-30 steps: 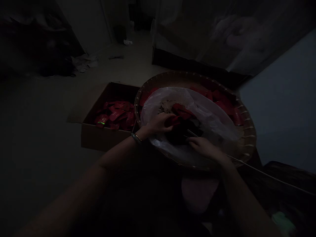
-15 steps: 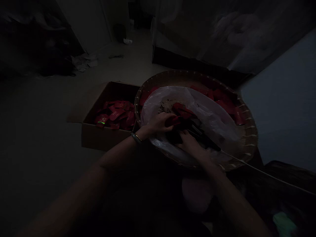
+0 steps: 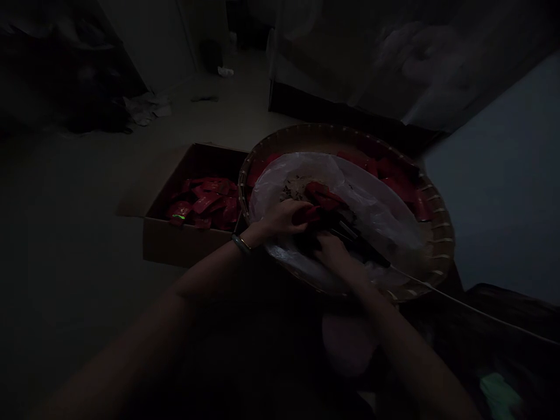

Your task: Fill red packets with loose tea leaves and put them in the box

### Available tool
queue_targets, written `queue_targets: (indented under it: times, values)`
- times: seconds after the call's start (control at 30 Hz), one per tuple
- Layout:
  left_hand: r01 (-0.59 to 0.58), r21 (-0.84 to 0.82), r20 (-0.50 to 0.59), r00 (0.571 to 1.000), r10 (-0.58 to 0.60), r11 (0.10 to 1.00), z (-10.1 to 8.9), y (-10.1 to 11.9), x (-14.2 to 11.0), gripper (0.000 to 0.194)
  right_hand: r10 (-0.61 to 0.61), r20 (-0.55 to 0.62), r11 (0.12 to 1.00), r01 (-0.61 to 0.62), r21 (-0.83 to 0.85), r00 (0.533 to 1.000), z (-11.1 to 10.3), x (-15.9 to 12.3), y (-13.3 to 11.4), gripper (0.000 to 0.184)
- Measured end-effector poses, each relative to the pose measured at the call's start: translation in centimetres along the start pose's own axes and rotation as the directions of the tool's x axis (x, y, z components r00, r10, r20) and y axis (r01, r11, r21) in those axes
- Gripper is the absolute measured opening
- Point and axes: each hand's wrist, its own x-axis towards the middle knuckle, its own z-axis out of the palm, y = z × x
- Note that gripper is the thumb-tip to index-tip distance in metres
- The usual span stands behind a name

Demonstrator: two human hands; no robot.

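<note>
My left hand [image 3: 289,216], with a bangle at its wrist, pinches a small red packet [image 3: 310,216]. My right hand [image 3: 330,248] lies low beside a long dark tool [image 3: 363,248] that has thin pale bars and a white cord [image 3: 455,303]. Its fingertips sink into shadow, so their grip is hidden. Just beyond both hands, more red packets [image 3: 326,195] rest on a clear plastic sheet [image 3: 380,210], near a small heap of dry, dark bits [image 3: 295,186]. All this sits in a wide round woven tray [image 3: 441,233].
To the left of the tray stands an open cardboard box [image 3: 184,242] full of red packets [image 3: 210,201]. More red packets [image 3: 398,186] line the tray's far right side. A pale wall [image 3: 503,175] rises at the right. Crumpled paper [image 3: 146,108] lies on the floor.
My right hand has shifted very slightly beside the dark tool, its fingers deeper in shadow. The left hand keeps its place at the red packet. The view has moved a touch.
</note>
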Motion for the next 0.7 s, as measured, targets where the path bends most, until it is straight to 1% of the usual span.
queue_targets:
  times: [0.13, 0.3, 0.4, 0.57, 0.63, 0.7]
  values:
    - [0.001, -0.014, 0.014, 1.000, -0.001, 1.000, 0.0, -0.1, -0.1, 0.047, 0.036, -0.088, 0.995, -0.027, 0.095, 0.995, -0.9, -0.1, 0.6, 0.035]
    - [0.006, -0.016, 0.022, 1.000, -0.006, 1.000, 0.2, -0.2, -0.1, 0.048, 0.094, -0.207, 0.961, -0.034, 0.275, 0.974, -1.5, -1.0, 2.2, 0.030]
    - [0.003, -0.008, 0.043, 0.999, -0.003, 1.000, 0.1, -0.2, 0.0, 0.049, 0.161, -0.236, 0.929, -0.067, 0.363, 0.958, -1.6, -1.4, 3.0, 0.027]
    - [0.007, 0.006, 0.084, 0.996, -0.008, 1.000, 0.0, 0.0, 0.0, 0.049, 0.283, -0.228, 0.834, -0.121, 0.538, 0.932, -1.8, -1.8, 3.6, 0.032]
    - [0.003, 0.011, 0.101, 0.995, -0.004, 1.000, 0.0, 0.0, 0.0, 0.049, 0.330, -0.201, 0.765, -0.136, 0.630, 0.922, -2.1, -2.0, 3.4, 0.034]
    - [-0.003, 0.010, 0.106, 0.994, 0.002, 1.000, 0.0, 0.0, 0.0, 0.050, 0.372, -0.169, 0.673, -0.140, 0.726, 0.913, -2.7, -2.1, 3.1, 0.037]
